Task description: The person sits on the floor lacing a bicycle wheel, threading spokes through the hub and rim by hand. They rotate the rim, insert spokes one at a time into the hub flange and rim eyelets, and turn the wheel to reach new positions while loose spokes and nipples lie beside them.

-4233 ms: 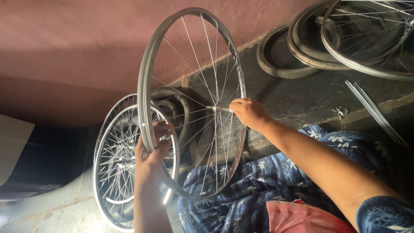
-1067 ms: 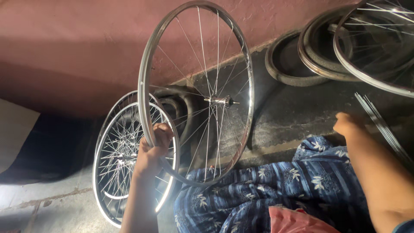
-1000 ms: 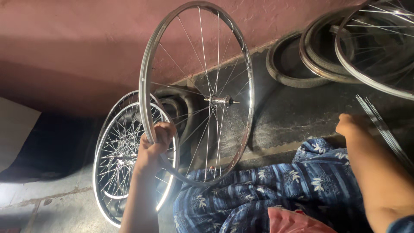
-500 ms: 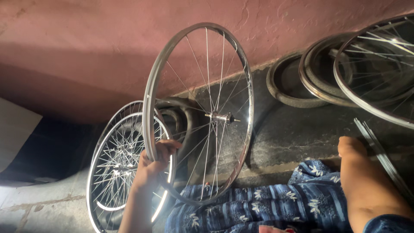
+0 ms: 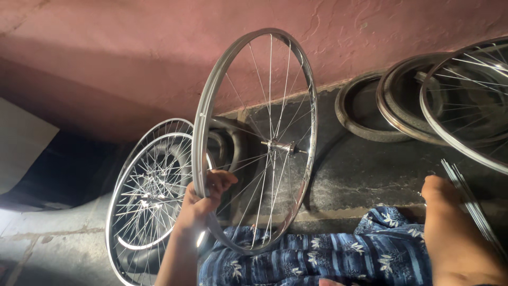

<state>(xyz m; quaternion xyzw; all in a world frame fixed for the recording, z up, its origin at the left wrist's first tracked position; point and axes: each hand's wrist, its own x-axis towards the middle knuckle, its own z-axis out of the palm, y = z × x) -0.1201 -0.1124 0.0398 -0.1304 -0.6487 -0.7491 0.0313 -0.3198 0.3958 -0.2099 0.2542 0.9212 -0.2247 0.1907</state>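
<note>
A: Grip first. Left hand (image 5: 203,198), lower centre-left of the frame, fingers curled tight round the rim of the bicycle wheel (image 5: 257,140). Thumb side faces the camera.

B: And the wheel itself?

A: Upright, centre of the frame, seen at an angle so it reads as a tall oval. Bare silver rim, thin spokes, hub (image 5: 279,146) at mid-height. Its lower edge sits against the blue leaf-print cloth (image 5: 328,254) along the bottom of the frame.

B: Right hand?

A: Right hand (image 5: 442,193) at the lower right, seen from the back, knuckles toward the floor. It is at a bundle of loose spokes (image 5: 471,201) lying on the dark floor (image 5: 365,175). Cannot tell whether the fingers are pinching any or only resting there; they are hidden behind the hand.

B: Further out?

A: Behind the left hand, lower left, two more spoked wheels (image 5: 151,196) lean together, and a black tyre (image 5: 227,143) shows just behind the held wheel. Upper right, a tyre (image 5: 352,114) and more rims (image 5: 465,111) lean on the pink plastered wall (image 5: 132,58). A pale board (image 5: 21,143) stands at the far left.
</note>
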